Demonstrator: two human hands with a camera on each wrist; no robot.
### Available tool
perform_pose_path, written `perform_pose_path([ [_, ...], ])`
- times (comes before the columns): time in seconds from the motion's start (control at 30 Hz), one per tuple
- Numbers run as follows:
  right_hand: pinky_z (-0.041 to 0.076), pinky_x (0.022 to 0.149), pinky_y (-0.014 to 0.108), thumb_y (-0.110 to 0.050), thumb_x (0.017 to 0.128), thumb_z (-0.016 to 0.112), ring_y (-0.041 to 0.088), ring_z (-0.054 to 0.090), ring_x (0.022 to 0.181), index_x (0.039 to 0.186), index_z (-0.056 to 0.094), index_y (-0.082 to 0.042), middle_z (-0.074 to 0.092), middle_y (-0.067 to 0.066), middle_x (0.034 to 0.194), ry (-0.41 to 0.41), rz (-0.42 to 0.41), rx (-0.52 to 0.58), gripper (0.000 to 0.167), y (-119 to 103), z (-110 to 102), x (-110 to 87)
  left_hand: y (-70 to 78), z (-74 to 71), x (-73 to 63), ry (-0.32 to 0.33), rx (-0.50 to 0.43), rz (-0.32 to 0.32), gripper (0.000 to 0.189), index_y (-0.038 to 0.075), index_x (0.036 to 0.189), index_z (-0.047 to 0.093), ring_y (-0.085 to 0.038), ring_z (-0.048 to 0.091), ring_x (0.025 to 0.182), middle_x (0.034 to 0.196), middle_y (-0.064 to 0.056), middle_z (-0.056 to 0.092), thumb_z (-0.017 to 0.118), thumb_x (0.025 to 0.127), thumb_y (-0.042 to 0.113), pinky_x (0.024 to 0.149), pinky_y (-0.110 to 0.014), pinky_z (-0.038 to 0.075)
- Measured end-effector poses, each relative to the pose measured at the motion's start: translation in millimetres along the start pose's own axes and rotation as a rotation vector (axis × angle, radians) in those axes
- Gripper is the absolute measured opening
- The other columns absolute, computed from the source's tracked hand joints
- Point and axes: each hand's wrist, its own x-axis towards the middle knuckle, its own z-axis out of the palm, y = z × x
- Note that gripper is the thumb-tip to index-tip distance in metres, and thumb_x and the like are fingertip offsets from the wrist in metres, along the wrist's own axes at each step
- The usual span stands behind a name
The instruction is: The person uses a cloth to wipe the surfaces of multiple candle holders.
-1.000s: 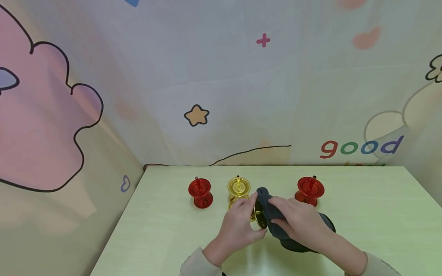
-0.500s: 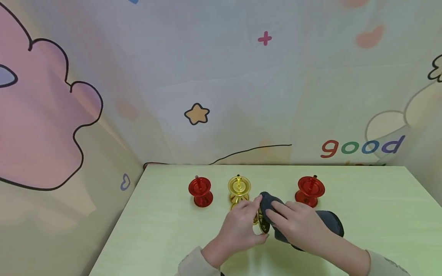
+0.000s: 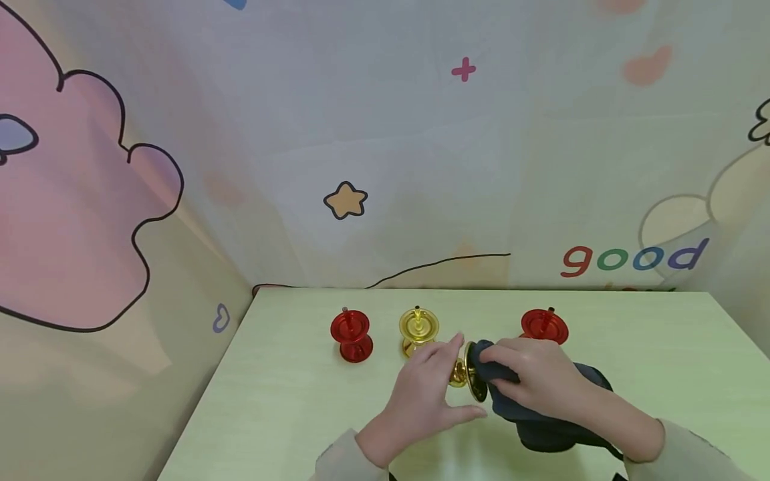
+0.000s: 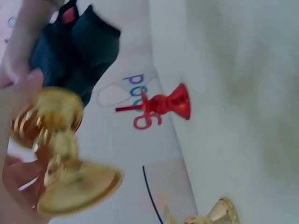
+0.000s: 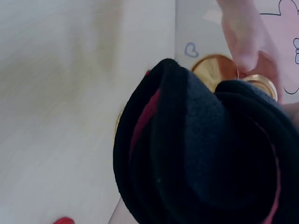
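A shiny gold candlestick (image 3: 477, 374) lies sideways in the air between my two hands, its dish toward the right. My left hand (image 3: 415, 401) is beside it, fingers stretched out along its far side and the thumb straight, apart from the dish. In the left wrist view, the candlestick's round foot (image 4: 79, 191) is close to the camera, with fingers behind it. My right hand (image 3: 541, 377) grips a bunched dark blue cloth (image 3: 511, 401) with pink edging and presses it against the dish. The folded cloth covers much of the right wrist view and hides the right fingertips.
Another gold candlestick (image 3: 419, 324) stands on the pale table (image 3: 271, 414) just beyond my left hand. One red candlestick (image 3: 351, 331) is at its left; a second red candlestick (image 3: 544, 325) stands beyond my right hand. A printed curtain (image 3: 397, 133) rises behind the table.
The candlestick, the cloth and my right hand have shifted to the right. My left thumb, earlier at the dish's rim, has straightened away from it. More of the candlestick's stem shows.
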Motion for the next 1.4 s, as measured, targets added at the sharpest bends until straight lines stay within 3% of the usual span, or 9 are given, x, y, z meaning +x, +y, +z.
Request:
perform_pose_path([
  [0.17,0.050,0.056,0.023,-0.016,0.055,0.081,0.008,0.058,0.064,0.086,0.063,-0.019,0.063,-0.005,0.076,0.025,-0.162,-0.017,0.036,3.9,-0.8,-2.9,-13.1,-12.4,12.0,-0.346,-0.323,-0.102,0.095,0.014,0.141,0.023,-0.011,0.045,0.118,0.136,0.003,0.041,0.067,0.067,0.055,0.096,-0.026,0.039],
  [0.3,0.050,0.056,0.023,-0.017,0.055,0.081,0.009,0.058,0.064,0.087,0.063,-0.019,0.063,-0.004,0.077,0.064,-0.276,-0.037,0.037,3.2,0.6,-3.1,-18.3,-12.1,19.2,-0.438,-0.453,-0.063,0.087,0.016,0.137,0.031,0.000,0.050,0.107,0.128,0.008,0.049,0.070,0.066,0.049,0.088,-0.015,0.041],
  [0.47,0.050,0.056,0.024,-0.014,0.051,0.081,0.009,0.058,0.064,0.086,0.063,-0.017,0.063,-0.003,0.076,0.104,-0.261,-0.059,0.039,2.3,0.7,-2.2,-13.0,-8.1,18.9,-0.336,-0.390,-0.013,0.083,0.014,0.132,0.036,0.004,0.052,0.082,0.111,0.008,0.058,0.075,0.065,0.043,0.070,-0.006,0.040],
  [0.67,0.048,0.052,0.021,-0.012,0.053,0.079,0.006,0.056,0.059,0.083,0.062,-0.013,0.062,-0.005,0.072,0.129,-0.094,-0.064,0.035,1.9,3.7,-0.5,0.2,10.1,10.5,0.137,0.077,0.180,0.084,-0.004,0.127,0.041,-0.016,0.055,0.108,0.121,-0.011,0.055,0.076,0.062,0.036,0.090,-0.020,0.044],
  [0.77,0.047,0.051,0.019,-0.013,0.055,0.079,0.004,0.054,0.058,0.083,0.063,-0.014,0.061,-0.006,0.071,0.111,-0.059,-0.051,0.032,2.8,4.0,-0.3,3.7,18.3,6.6,0.249,0.137,0.206,0.086,-0.006,0.127,0.039,-0.021,0.051,0.113,0.123,-0.014,0.052,0.077,0.062,0.034,0.095,-0.027,0.042],
  [0.83,0.046,0.051,0.019,-0.013,0.055,0.079,0.005,0.053,0.057,0.083,0.063,-0.015,0.061,-0.006,0.070,0.087,-0.071,-0.050,0.031,3.9,3.4,-0.9,4.3,18.0,5.3,0.183,0.058,0.171,0.092,-0.005,0.132,0.032,-0.020,0.047,0.117,0.127,-0.013,0.049,0.077,0.063,0.037,0.098,-0.029,0.038],
  [1.17,0.051,0.057,0.024,-0.016,0.052,0.082,0.009,0.058,0.064,0.086,0.064,-0.016,0.062,-0.004,0.076,0.055,-0.315,-0.097,0.038,7.0,2.3,-0.7,-15.4,-3.9,22.2,-0.454,-0.408,-0.093,0.110,0.015,0.143,0.003,-0.009,0.039,0.123,0.137,0.002,0.039,0.070,0.064,0.051,0.100,-0.026,0.035],
  [1.27,0.051,0.057,0.024,-0.015,0.051,0.082,0.010,0.057,0.063,0.086,0.063,-0.015,0.062,-0.003,0.076,0.066,-0.317,-0.120,0.039,5.8,3.1,-0.5,-15.1,-1.9,21.7,-0.444,-0.407,-0.087,0.103,0.011,0.142,0.013,-0.005,0.047,0.114,0.128,0.002,0.048,0.072,0.065,0.048,0.095,-0.019,0.039],
  [1.4,0.050,0.055,0.025,-0.013,0.050,0.081,0.010,0.058,0.062,0.085,0.063,-0.014,0.062,-0.002,0.074,0.096,-0.228,-0.128,0.039,5.0,5.9,-1.0,-8.4,5.6,17.3,-0.247,-0.263,-0.037,0.097,0.005,0.138,0.027,-0.010,0.048,0.113,0.125,-0.002,0.051,0.075,0.064,0.043,0.093,-0.020,0.040],
])
